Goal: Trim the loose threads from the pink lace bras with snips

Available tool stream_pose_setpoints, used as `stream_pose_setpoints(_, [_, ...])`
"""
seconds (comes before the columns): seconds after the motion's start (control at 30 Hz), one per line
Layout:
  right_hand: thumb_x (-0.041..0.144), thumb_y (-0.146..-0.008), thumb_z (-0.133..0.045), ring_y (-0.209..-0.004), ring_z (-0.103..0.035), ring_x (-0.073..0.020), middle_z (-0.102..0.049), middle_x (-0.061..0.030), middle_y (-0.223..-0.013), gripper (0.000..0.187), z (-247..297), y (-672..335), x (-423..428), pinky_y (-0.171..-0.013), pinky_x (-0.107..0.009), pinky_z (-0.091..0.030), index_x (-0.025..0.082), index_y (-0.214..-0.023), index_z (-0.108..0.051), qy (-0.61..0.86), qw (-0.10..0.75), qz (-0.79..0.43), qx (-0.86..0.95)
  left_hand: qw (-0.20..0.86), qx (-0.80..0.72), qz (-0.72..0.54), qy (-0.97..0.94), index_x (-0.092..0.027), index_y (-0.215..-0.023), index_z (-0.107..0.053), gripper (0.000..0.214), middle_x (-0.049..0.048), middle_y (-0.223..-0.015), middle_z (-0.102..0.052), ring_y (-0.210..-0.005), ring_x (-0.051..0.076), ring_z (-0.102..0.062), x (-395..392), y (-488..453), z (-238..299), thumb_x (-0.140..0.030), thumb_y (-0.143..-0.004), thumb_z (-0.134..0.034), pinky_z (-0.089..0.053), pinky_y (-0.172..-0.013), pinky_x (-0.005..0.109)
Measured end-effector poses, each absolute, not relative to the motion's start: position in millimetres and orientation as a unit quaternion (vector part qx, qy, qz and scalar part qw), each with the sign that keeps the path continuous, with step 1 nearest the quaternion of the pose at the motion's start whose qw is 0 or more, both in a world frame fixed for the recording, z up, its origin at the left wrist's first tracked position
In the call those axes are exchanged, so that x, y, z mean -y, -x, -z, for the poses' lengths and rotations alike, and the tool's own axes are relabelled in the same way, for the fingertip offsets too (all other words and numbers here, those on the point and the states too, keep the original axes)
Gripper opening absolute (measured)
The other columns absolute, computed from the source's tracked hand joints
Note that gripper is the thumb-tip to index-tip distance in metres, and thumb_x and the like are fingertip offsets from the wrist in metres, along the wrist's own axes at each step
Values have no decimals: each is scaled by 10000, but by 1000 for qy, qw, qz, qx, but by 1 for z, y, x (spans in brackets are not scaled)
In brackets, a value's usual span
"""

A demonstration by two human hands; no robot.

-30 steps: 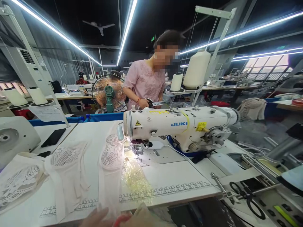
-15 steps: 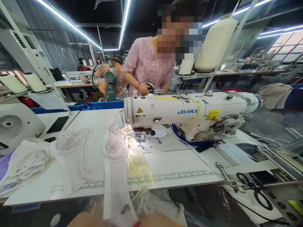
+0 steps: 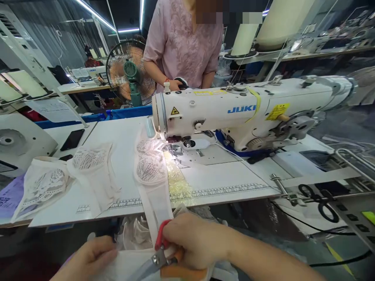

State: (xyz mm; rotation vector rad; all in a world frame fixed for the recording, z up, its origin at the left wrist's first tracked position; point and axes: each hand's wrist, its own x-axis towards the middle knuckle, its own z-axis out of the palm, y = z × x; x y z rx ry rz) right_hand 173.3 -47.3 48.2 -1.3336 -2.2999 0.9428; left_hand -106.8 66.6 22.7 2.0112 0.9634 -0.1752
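Observation:
My right hand (image 3: 195, 240) is closed around a pair of red-handled scissors (image 3: 159, 253), blades pointing left, just below the table's front edge. My left hand (image 3: 90, 259) pinches pale fabric (image 3: 131, 267) beside the blades. A white lace garment strip (image 3: 150, 175) runs from the sewing machine's needle area down over the table edge to my hands. The white JUKI sewing machine (image 3: 234, 111) stands across the table behind it.
More lace pieces (image 3: 73, 171) lie on the table (image 3: 228, 189) at left, with a black phone (image 3: 72, 139) behind them. A person in a pink top (image 3: 184, 43) stands behind the machine. A fan (image 3: 129, 74), thread cones (image 3: 281, 19) and black scissors (image 3: 319, 199) at right.
The view has tilted down. Both my hands have come into sight below the table edge, the right holding scissors, the left on fabric. The lace strip now hangs down to them.

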Motion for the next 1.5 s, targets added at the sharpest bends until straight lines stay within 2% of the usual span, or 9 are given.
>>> stream_pose_setpoints(0.13, [188,-628,-588,-525,-390,-90,-455,62,-592,122,-53,-163,48,-489,-186,-309,201,-707,-496,450,162,-323,817,419,-293,-31,-859,-206,-977,-661,278,95,-1068,-629,-960,251,-570,-44,73,-33,-356,-771,-551,-452,-855,317])
stream_pose_setpoints(0.17, [187,-632,-587,-535,-398,-90,-462,60,-595,129,-56,-160,48,-497,-188,-312,199,-682,-468,444,160,-324,820,446,-264,-26,-855,-197,-977,-665,298,102,-1025,-647,-936,260,-577,-38,63,-34,-358,-742,-579,-459,-838,321])
stream_pose_setpoints(0.27, [171,-634,-600,-545,-363,-84,-438,57,-606,229,-65,-157,51,-499,-198,-283,196,-626,-372,431,169,-328,823,495,-260,6,-829,-187,-706,-649,159,38,-655,-625,-616,186,-561,-21,41,-31,-323,-749,-580,-453,-584,256])
stream_pose_setpoints(0.43, [277,-761,-567,-526,-327,-86,-394,54,-600,253,-72,-174,46,-481,-212,-254,205,-653,-350,486,215,-387,753,598,-260,-123,-748,-150,-896,-559,187,42,-774,-577,-650,132,-499,-10,34,-29,-316,-812,-553,-403,-576,225])
stream_pose_setpoints(0.6, [338,-736,-548,-548,-372,-96,-420,40,-616,217,-64,-180,32,-491,-224,-299,196,-657,-404,515,227,-480,674,666,-271,-141,-681,-148,-809,-537,221,-4,-690,-477,-594,88,-395,-14,35,-31,-362,-817,-587,-321,-535,206])
stream_pose_setpoints(0.77, [327,-731,-551,-521,-358,-85,-408,48,-592,225,-67,-174,24,-465,-220,-307,199,-643,-389,514,223,-495,664,728,-281,-149,-607,-147,-723,-533,310,21,-756,-514,-704,117,-448,-19,32,-34,-421,-742,-677,-362,-628,234])
stream_pose_setpoints(1.1, [270,-747,-571,-544,-477,-105,-539,19,-632,172,-76,-171,15,-459,-217,-353,189,-668,-441,510,191,-504,670,731,-322,-134,-587,-128,-677,-557,376,6,-662,-501,-626,100,-421,-23,31,-35,-460,-671,-733,-329,-569,231])
stream_pose_setpoints(1.27, [215,-700,-597,-526,-395,-89,-477,40,-606,229,-72,-171,11,-441,-207,-311,202,-633,-379,507,175,-468,702,730,-353,-127,-572,-124,-692,-573,408,11,-675,-522,-625,96,-433,-24,33,-34,-477,-623,-764,-343,-578,227])
stream_pose_setpoints(1.5, [154,-682,-574,-512,-343,-86,-437,45,-605,233,-70,-173,12,-423,-211,-269,210,-631,-353,495,161,-450,726,695,-350,-93,-621,-127,-719,-583,366,15,-656,-504,-690,140,-493,-25,34,-34,-474,-711,-697,-401,-636,261])
